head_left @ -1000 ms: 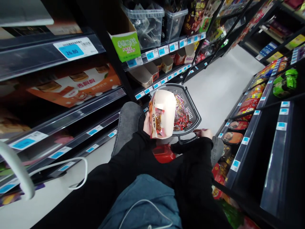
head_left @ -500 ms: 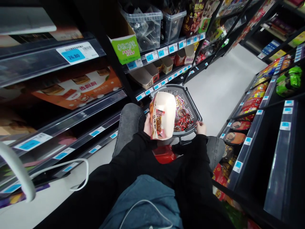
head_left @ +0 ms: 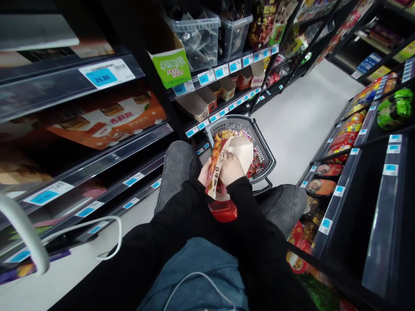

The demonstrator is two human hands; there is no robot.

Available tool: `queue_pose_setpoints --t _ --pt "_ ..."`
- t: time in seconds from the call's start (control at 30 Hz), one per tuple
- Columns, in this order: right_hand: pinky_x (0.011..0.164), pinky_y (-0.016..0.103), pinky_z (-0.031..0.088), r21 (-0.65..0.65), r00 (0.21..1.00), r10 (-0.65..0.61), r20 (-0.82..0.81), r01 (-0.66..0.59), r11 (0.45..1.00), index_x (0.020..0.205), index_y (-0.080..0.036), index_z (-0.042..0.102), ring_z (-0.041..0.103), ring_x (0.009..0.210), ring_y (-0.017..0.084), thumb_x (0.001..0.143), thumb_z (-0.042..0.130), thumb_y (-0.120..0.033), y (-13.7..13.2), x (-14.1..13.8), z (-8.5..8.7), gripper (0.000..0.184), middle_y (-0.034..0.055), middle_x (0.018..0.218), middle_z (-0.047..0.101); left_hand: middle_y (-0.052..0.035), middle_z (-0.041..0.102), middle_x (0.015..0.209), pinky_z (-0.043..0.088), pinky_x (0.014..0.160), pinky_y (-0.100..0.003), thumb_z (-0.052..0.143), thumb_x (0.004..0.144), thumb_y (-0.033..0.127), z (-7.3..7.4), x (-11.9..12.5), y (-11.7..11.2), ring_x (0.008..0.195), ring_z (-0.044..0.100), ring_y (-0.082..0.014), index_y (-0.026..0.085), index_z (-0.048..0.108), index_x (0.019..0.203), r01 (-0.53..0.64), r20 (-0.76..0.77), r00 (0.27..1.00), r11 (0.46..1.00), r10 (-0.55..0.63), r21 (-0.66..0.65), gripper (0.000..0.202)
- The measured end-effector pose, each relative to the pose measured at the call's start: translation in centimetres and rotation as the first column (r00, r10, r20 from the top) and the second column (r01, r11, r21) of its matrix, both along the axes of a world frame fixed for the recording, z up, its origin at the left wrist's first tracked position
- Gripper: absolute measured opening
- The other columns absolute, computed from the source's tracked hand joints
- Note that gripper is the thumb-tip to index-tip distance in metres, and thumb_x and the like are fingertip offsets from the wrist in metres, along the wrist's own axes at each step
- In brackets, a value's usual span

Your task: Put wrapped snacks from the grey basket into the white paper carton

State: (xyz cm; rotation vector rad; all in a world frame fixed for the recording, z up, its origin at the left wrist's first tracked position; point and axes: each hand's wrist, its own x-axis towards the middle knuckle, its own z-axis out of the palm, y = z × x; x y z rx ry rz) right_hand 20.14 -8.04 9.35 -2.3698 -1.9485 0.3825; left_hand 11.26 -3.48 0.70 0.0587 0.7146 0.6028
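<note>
My left hand (head_left: 204, 172) grips the left side of an open snack carton (head_left: 215, 166), tilted so its white inside faces up. The carton has a red and orange printed side with dark lettering. Inside it is my right hand (head_left: 231, 169), with curled fingers; its fingertips and whatever they hold are hidden. Just beyond the carton, a grey shopping basket (head_left: 264, 151) stands on the floor between my knees. Several wrapped snacks (head_left: 256, 166) lie in it, partly covered by the carton. A shiny red package (head_left: 223, 211) is below my wrists.
Shelves with price labels rise close on the left, carrying an orange drink carton (head_left: 116, 119), a green display box (head_left: 171, 67) and clear plastic tubs (head_left: 197, 39). Packaged food (head_left: 320, 187) fills low shelves on the right. Pale floor (head_left: 298, 112) runs ahead between them.
My right hand has left the basket's rim and moved left into the carton. The carton has turned and shifted slightly right, and the basket's handle has swung a little.
</note>
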Motion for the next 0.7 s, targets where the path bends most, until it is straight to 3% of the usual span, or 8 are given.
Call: queue_pose_setpoints --t 0.07,0.2,0.33,0.4,0.47,0.57,0.63,0.7 --pt "0.101 0.041 0.039 -0.044 1.0 0.026 0.015 -0.025 0.999 0.124 -0.004 0.058 0.05 0.115 0.029 0.093 0.041 -0.02 -0.1 0.4 -0.3 0.038 0.0202 0.122 0.056 -0.0117 0.072 0.094 0.054 0.092 -0.03 0.03 0.101 0.038 -0.1 -0.1 0.0 0.081 0.07 -0.0206 0.004 0.037 0.149 0.049 0.02 0.999 0.999 -0.048 -0.017 0.06" --pt "0.089 0.034 0.043 -0.013 0.997 0.064 0.033 -0.064 0.998 0.106 -0.013 0.066 0.056 0.099 0.024 0.094 0.045 -0.025 -1.7 0.4 0.9 0.026 0.0132 0.103 0.062 -0.0109 0.071 0.08 0.056 0.083 -0.031 0.027 0.101 0.04 -0.2 -0.1 0.0 0.063 0.067 -0.0188 0.001 0.04 0.145 0.128 0.045 0.991 0.992 -0.127 -0.011 0.061" --pt "0.073 0.026 0.042 0.196 0.985 -0.172 -0.025 0.173 0.965 0.093 -0.018 0.068 0.059 0.085 0.018 0.093 0.053 -0.032 -4.0 1.4 3.7 0.02 0.0075 0.097 0.064 -0.0172 0.068 0.11 0.051 0.098 -0.04 0.026 0.099 0.052 -0.1 0.0 0.0 0.094 0.069 -0.0251 0.005 0.04 0.147 0.119 0.187 0.974 0.991 -0.129 0.067 0.068" --pt "0.075 0.025 0.042 0.37 0.933 -0.328 -0.148 0.359 0.857 0.091 -0.017 0.069 0.06 0.084 0.016 0.093 0.052 -0.034 -5.0 3.5 4.6 0.024 0.0069 0.094 0.066 -0.018 0.063 0.123 0.046 0.104 -0.047 0.03 0.096 0.059 0.2 -0.1 0.1 0.109 0.064 -0.0299 0.008 0.043 0.146 0.098 0.231 0.966 0.991 -0.116 0.087 0.072" --pt "0.077 0.025 0.043 0.461 0.822 -0.48 -0.306 0.569 0.681 0.095 -0.015 0.071 0.062 0.084 0.017 0.092 0.051 -0.036 -6.0 6.5 4.5 0.029 0.0079 0.093 0.069 -0.0162 0.062 0.125 0.044 0.106 -0.05 0.031 0.095 0.061 0.8 -0.2 0.1 0.113 0.061 -0.0315 0.01 0.046 0.144 0.069 0.223 0.971 0.994 -0.085 0.08 0.073" --pt "0.079 0.027 0.046 0.384 0.594 -0.681 -0.428 0.802 0.458 0.099 -0.01 0.073 0.064 0.085 0.021 0.087 0.055 -0.037 -7.5 11.2 2.3 0.035 0.0112 0.089 0.07 -0.0134 0.064 0.123 0.044 0.107 -0.051 0.028 0.096 0.06 1.6 -0.3 0.1 0.114 0.061 -0.0308 0.011 0.049 0.142 0.034 0.198 0.979 0.998 -0.044 0.054 0.07" --pt "0.077 0.027 0.048 0.256 0.464 -0.758 -0.459 0.886 0.387 0.1 -0.008 0.072 0.065 0.083 0.021 0.086 0.055 -0.033 -8.5 13.6 -0.2 0.034 0.0121 0.085 0.07 -0.0126 0.064 0.123 0.044 0.106 -0.052 0.028 0.096 0.06 1.8 -0.3 0.0 0.114 0.061 -0.0308 0.013 0.05 0.14 0.025 0.198 0.98 0.998 -0.035 0.052 0.068" --pt "0.072 0.024 0.05 0.123 0.375 -0.79 -0.484 0.924 0.363 0.101 -0.005 0.071 0.065 0.075 0.019 0.086 0.051 -0.025 -9.5 15.0 -3.0 0.032 0.0117 0.08 0.07 -0.0136 0.062 0.127 0.044 0.105 -0.054 0.029 0.095 0.061 1.8 -0.2 -0.1 0.117 0.06 -0.0328 0.014 0.051 0.14 0.035 0.222 0.974 0.997 -0.049 0.066 0.068"
